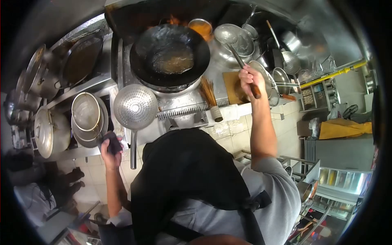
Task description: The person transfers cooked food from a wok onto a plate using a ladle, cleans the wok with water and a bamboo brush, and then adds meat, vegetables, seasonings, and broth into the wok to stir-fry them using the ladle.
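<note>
My right hand (pixel 251 80) is wrapped round the wooden-ended handle of a ladle (pixel 236 54), whose round bowl is over a metal pot (pixel 245 45) at the back right. My left hand (pixel 111 150) is closed on a dark cloth (pixel 110 143), beside a round-rimmed strainer (pixel 85 111). Between the hands, a black wok (pixel 141 61) sits on the burner with some shiny liquid in its bottom. A perforated skimmer (pixel 135 107) lies in front of the wok, its handle pointing towards me.
Flames (pixel 173 20) show behind the wok, near a container of orange liquid (pixel 200 27). A bamboo brush (pixel 209 98) lies at the front edge. A lidded pot (pixel 51 132) stands left; a yellow pipe (pixel 335 74) runs right. Another person (pixel 34 200) is at lower left.
</note>
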Tool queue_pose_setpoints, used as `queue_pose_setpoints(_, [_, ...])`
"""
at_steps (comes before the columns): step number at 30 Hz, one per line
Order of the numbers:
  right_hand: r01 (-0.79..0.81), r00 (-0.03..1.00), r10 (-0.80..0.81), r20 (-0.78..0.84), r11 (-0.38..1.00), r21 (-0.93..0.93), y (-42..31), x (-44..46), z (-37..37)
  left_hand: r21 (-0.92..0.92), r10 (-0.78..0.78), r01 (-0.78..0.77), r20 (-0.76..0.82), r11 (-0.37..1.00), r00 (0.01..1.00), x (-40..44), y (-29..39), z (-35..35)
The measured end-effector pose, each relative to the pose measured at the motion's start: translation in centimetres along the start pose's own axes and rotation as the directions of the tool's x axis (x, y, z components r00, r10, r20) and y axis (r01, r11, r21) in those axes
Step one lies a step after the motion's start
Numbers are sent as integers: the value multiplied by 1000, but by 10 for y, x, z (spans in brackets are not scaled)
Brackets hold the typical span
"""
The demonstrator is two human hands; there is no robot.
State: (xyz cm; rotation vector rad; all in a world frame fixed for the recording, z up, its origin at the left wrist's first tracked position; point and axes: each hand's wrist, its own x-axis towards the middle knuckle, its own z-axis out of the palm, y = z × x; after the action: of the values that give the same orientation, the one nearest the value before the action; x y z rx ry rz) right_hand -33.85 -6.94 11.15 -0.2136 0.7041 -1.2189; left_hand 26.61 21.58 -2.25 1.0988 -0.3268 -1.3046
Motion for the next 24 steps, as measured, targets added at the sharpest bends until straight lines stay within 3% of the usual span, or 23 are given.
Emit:
queue_pose_setpoints(4, [-74,997,75,7,993,-88,16,-46,-2,36,-21,19,35,999,999,-2,5,53])
queue_pose_setpoints(6, [-157,988,151,-43,940,-302,24,-55,-7,79,-86,85,12,993,996,0,-15,40])
queue_pose_setpoints(7, [-162,987,160,-31,937,-311,28,-58,-5,65,-101,99,20,993,995,-6,-17,46])
queue_pose_setpoints(9, [-43,998,-4,-63,697,-715,37,-59,0,56,-123,122,8,991,992,-17,-23,48])
queue_pose_setpoints(10, [-36,999,-4,-54,697,-716,39,-49,-6,57,-158,157,11,986,987,-22,-25,47])
queue_pose_setpoints(12, [72,943,-333,-16,249,-966,28,-19,-22,66,-155,155,2,986,988,-34,-24,49])
queue_pose_setpoints(13, [-92,922,-373,-104,49,-995,18,-12,-5,51,-169,170,-24,984,985,-37,-28,45])
queue_pose_setpoints(14, [-83,855,-508,106,-335,-939,8,20,-33,35,-190,191,-47,981,981,-40,-32,38])
queue_pose_setpoints(15, [-179,849,-528,-8,-273,-945,-3,64,-62,31,-175,177,-51,984,983,-41,-35,35])
queue_pose_setpoints(16, [-171,786,-613,86,-349,-921,-2,91,-72,30,-162,164,-61,986,985,-46,-32,32])
queue_pose_setpoints(17, [-289,785,-616,-70,-263,-921,1,101,-55,27,-128,130,-52,991,990,-51,-29,35])
queue_pose_setpoints(18, [-296,730,-679,-80,-209,-932,6,129,-67,7,-131,132,-58,991,990,-55,-25,35])
queue_pose_setpoints(19, [-309,668,-744,-8,-267,-913,10,164,-89,9,-108,109,-55,994,993,-60,-22,34])
queue_pose_setpoints(20, [-143,784,-616,-81,-52,-988,-3,209,-125,14,-83,84,-55,996,995,-63,-20,33])
queue_pose_setpoints(21, [-40,875,-459,-153,247,-968,-14,252,-159,14,-84,85,-56,996,995,-64,-19,34])
queue_pose_setpoints(22, [-43,931,-291,-218,507,-861,-25,291,-189,14,-63,64,-50,998,997,-68,-17,33])
queue_pose_setpoints(23, [25,999,-39,-37,946,-323,-43,261,-181,17,-42,43,-50,999,998,-72,-13,32])
queue_pose_setpoints(24, [-92,994,98,-45,988,127,-24,174,-86,30,-3,5,-82,1000,997,-74,-12,36])
